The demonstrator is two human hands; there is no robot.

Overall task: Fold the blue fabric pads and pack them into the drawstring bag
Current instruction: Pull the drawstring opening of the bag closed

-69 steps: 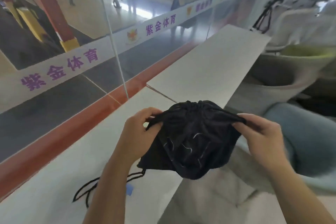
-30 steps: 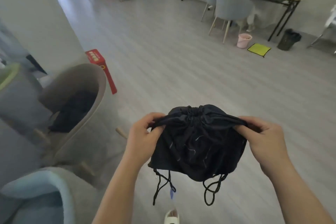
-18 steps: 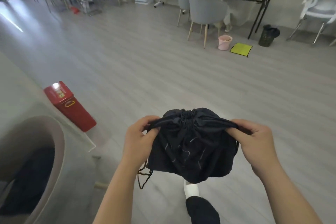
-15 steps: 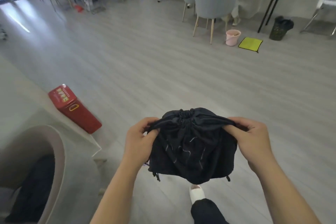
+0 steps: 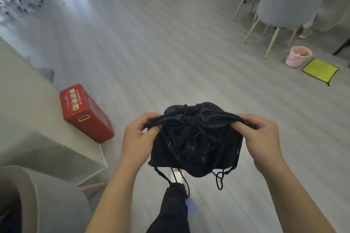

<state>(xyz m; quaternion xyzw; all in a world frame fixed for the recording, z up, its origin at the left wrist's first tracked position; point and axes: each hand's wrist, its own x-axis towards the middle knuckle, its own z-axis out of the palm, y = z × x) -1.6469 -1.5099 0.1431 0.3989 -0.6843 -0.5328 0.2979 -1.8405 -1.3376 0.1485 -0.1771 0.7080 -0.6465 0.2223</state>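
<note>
head view looks down on two bare forearms rising from the bottom edge of the frame and angling toward each other at lower centre. the left hand [image 5: 139, 138] sits left of centre, fingers curled and pinched onto the left side of the gathered mouth of the black drawstring bag [image 5: 195, 142]. the right hand [image 5: 262, 138] mirrors it on the right of centre, thumb and fingers closed on the right side of the same gathered top, knuckles up. both hands grip the bag's top and draw it taut sideways, so the mouth is cinched into a puckered knot at the middle. the bag hangs in the air between the hands above the grey plank floor [image 5: 170, 53], bulging and rounded; what is inside is hidden. black cords [image 5: 219, 179] dangle in loops beneath it. thin pale marks cross the bag's front, not readable as writing. at the left of the frame a red box [image 5: 85, 113] lies tilted against a pale ledge [image 5: 28, 119]; its top bears a row of small characters and a picture, too small to read.
</note>
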